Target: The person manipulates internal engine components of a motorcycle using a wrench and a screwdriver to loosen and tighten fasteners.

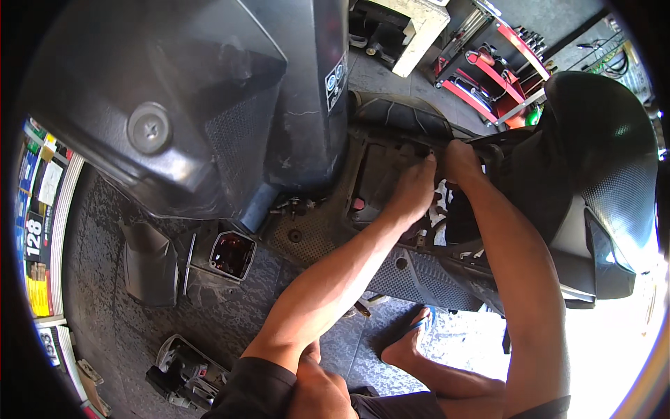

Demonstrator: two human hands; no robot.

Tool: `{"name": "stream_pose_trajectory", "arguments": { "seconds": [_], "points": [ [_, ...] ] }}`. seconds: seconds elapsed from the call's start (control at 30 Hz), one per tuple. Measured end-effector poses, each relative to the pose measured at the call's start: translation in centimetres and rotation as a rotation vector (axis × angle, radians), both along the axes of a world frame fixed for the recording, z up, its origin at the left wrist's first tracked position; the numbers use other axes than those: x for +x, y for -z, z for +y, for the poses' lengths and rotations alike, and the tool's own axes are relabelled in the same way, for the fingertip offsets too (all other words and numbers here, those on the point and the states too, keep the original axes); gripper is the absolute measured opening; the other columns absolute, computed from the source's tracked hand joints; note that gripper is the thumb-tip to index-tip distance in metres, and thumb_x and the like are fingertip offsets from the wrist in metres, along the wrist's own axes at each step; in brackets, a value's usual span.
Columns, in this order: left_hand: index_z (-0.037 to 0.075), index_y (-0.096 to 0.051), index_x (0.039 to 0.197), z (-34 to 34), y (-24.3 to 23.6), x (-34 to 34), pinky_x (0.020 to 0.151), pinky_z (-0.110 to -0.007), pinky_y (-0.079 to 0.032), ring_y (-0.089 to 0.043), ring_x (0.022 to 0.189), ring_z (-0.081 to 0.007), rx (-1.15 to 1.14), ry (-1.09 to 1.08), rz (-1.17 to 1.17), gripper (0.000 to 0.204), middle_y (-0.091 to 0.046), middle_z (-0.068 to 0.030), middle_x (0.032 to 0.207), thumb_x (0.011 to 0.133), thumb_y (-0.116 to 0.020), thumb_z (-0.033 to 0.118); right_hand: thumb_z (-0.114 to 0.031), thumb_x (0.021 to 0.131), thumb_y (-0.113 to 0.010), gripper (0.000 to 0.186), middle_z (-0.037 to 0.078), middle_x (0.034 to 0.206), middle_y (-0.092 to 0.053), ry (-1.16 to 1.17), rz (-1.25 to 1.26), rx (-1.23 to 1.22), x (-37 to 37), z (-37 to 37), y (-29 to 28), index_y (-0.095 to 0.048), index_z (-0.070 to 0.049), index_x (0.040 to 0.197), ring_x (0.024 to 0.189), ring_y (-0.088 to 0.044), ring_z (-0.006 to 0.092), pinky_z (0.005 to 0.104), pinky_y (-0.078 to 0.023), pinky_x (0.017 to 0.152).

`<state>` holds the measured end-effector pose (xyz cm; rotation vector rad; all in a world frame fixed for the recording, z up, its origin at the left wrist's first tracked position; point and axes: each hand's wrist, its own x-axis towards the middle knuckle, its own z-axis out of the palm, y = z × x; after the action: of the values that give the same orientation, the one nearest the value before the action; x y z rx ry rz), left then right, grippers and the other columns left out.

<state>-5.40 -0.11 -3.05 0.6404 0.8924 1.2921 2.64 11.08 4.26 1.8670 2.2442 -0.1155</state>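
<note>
Left hand (417,187) and right hand (462,162) are close to each other, down at the open middle of a dark scooter (433,276). Both have bent fingers. I cannot tell if either one is pinching something, because the fingertips are mostly hidden.

The scooter lies right in front of the person. Its long way runs from left to right, with the big front cover (202,84) at the upper left and the black seat (593,133) on the right. An open well (380,171) in its middle sits just to the left of the hands. So the left hand looks nearer to the well, and the right hand looks nearer to the seat. Each arm reaches up from the bottom, and they do not cross.

On the floor to the left, well apart from the hands, are a loose gray cover (150,265) and a part with a dark shiny window (232,255). A red tool cart (520,49) stands far behind.
</note>
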Motion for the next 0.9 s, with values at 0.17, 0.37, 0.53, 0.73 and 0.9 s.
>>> {"name": "stream_pose_trajectory", "arguments": {
  "seconds": [0.17, 0.37, 0.53, 0.73, 0.9],
  "points": [
    [-0.003, -0.059, 0.111, 0.9, 1.6, 0.1, 0.069, -0.034, -0.058, -0.066, 0.074, -0.0197, 0.001, -0.070, 0.170, 0.040, -0.065, -0.0118, 0.095, 0.103, -0.048, 0.034, -0.009, 0.084, -0.067, 0.034, 0.030, 0.107, -0.068, -0.007, 0.106, 0.104, 0.0, -1.6, 1.0, -0.061, 0.009, 0.112, 0.105, -0.066, 0.0450, 0.0468, -0.056, 0.089],
    [-0.007, -0.065, 0.092, 0.4, 0.1, 0.7, 0.057, -0.039, -0.053, -0.065, 0.061, -0.0190, -0.015, -0.277, 0.065, 0.030, -0.063, -0.0124, 0.072, 0.096, -0.048, 0.017, -0.007, 0.084, -0.065, 0.033, 0.029, 0.093, -0.070, -0.059, 0.209, 0.331, 0.0, -3.4, 0.4, -0.050, 0.007, 0.110, 0.093, -0.068, 0.0488, 0.0486, -0.058, 0.079],
    [-0.002, -0.065, 0.097, 0.0, 0.3, 0.7, 0.067, -0.042, -0.055, -0.068, 0.072, -0.0237, 0.245, -0.269, 0.601, 0.015, -0.067, -0.0128, 0.087, 0.092, -0.055, 0.008, -0.002, 0.086, -0.060, 0.019, 0.027, 0.079, -0.067, -0.358, 0.419, 0.528, 0.4, -9.7, -6.2, -0.047, 0.000, 0.101, 0.074, -0.067, 0.0454, 0.0533, -0.054, 0.062],
    [0.004, -0.068, 0.097, -0.6, 0.7, 0.7, 0.100, -0.056, -0.040, -0.058, 0.113, -0.0340, 0.582, -0.261, 1.133, 0.015, -0.069, -0.0119, 0.110, 0.082, -0.067, 0.006, 0.004, 0.087, -0.059, 0.017, 0.013, 0.067, -0.059, -0.484, 0.539, 0.214, 8.4, -23.2, -13.5, -0.048, -0.003, 0.098, 0.057, -0.064, 0.0353, 0.0420, -0.046, 0.050],
    [0.010, -0.073, 0.095, 0.7, -0.1, 2.2, 0.114, -0.072, -0.015, -0.048, 0.133, -0.0340, 0.475, 0.022, 1.477, 0.017, -0.066, -0.0144, 0.123, 0.082, -0.063, 0.013, 0.003, 0.089, -0.053, 0.013, 0.009, 0.067, -0.059, -0.247, 0.637, 0.012, 20.2, -25.7, -13.2, -0.046, -0.004, 0.099, 0.051, -0.060, 0.0199, 0.0317, -0.047, 0.050]
  ]
}}
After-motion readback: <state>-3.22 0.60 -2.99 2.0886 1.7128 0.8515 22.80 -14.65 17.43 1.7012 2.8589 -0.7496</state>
